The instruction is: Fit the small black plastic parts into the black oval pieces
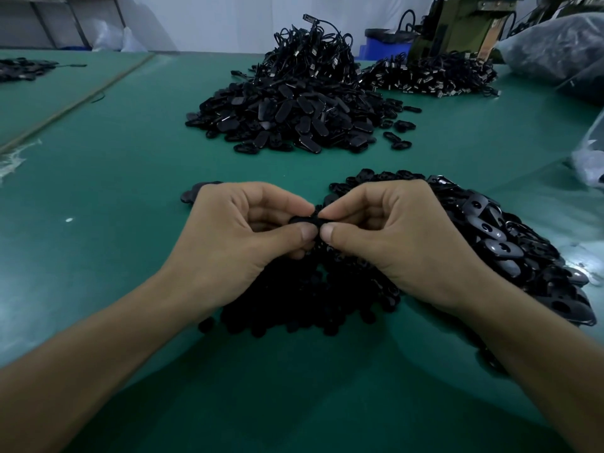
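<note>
Black on black is my trouble here. Both grips are clenched on one black oval piece [304, 220]. The left grip [242, 237] pinches one end between thumb and forefinger and the right grip [392, 237] pinches the other, with the thumbs nearly touching. The piece is held above the near heap on the green worktop [114, 191]. I cannot tell whether a small part sits in it, because fingers and shadow hide the seat.

The first risk, as I judge it, is a skewed fit. If the thumbs press from the edges with the seat out of sight, a part could go in tilted and jam or pop out unnoticed.

The second risk is a drop. Directly below the hands lies the heap of small black parts [294, 299], and anything that slips would vanish among them.

The third risk is my right forearm, which lies along the edge of the near heap of ovals [510, 243]. A careless sweep could push those into the small parts and mix the two. The far heap of ovals [294, 116] is well apart and safe.
</note>
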The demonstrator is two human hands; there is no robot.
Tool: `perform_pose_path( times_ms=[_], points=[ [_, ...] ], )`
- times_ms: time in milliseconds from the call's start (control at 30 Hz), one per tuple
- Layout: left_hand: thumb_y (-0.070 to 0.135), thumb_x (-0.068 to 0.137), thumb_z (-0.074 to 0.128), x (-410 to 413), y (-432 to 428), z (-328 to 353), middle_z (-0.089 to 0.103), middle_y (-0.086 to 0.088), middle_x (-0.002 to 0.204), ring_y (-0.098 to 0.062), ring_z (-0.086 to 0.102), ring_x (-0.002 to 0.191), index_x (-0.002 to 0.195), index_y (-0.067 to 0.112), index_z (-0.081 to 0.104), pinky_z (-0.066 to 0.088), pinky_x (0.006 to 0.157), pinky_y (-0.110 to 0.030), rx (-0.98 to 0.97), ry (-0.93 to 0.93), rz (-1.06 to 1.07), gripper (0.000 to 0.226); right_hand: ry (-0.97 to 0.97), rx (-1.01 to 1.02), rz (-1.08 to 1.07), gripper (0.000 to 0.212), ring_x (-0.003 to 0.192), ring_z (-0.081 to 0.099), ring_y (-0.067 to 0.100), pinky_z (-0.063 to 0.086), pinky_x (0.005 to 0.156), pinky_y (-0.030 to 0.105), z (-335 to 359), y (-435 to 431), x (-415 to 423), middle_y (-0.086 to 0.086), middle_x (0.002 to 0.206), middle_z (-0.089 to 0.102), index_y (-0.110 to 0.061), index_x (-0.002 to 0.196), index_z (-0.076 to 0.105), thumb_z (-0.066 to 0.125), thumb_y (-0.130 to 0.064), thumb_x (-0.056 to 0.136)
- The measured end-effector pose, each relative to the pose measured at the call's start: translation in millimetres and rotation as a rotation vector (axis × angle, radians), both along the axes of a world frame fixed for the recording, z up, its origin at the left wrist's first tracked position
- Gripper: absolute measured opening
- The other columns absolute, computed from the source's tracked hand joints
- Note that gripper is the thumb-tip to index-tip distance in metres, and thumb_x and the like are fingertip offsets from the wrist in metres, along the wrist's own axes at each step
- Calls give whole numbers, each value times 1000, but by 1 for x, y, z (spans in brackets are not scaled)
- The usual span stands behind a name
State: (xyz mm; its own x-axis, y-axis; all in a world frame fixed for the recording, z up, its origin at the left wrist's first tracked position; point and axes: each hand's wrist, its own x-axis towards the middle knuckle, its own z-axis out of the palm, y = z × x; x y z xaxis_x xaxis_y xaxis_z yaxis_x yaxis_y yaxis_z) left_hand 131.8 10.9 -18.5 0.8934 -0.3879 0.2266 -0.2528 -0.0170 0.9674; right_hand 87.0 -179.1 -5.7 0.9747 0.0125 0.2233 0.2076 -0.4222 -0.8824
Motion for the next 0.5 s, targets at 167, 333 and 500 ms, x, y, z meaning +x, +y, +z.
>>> perform_pose_path(
  times_ms=[167, 333, 500],
  points=[
    [23, 61, 86, 0, -1, 1, 77, -8, 75, -22, 74, 64, 84, 19, 77, 61, 65, -26, 14, -50, 17, 25, -35, -41, -33, 12, 70, 72, 10, 62, 72, 36, 1, 2, 1, -6, 75, 75, -23, 79, 75, 80, -13, 80],
    [12, 67, 86, 1, 1, 2, 76, -4, 72, -18, 72, 57, 81, 20, 78, 59, 60, -23, 45, -121, 59, 18, -37, -21, 4, 11, 74, 73, 12, 62, 74, 35, 2, 2, 1, -4, 78, 76, -21, 85, 76, 79, -10, 83],
    [1, 73, 85, 3, -1, 1, 75, -1, 69, -15, 70, 54, 79, 24, 74, 58, 57, -22, 119, -182, 101, 26, -44, -53, 33, 11, 74, 73, 9, 61, 75, 30, 1, 2, 2, -4, 79, 77, -19, 89, 77, 78, -9, 85]
  ],
)
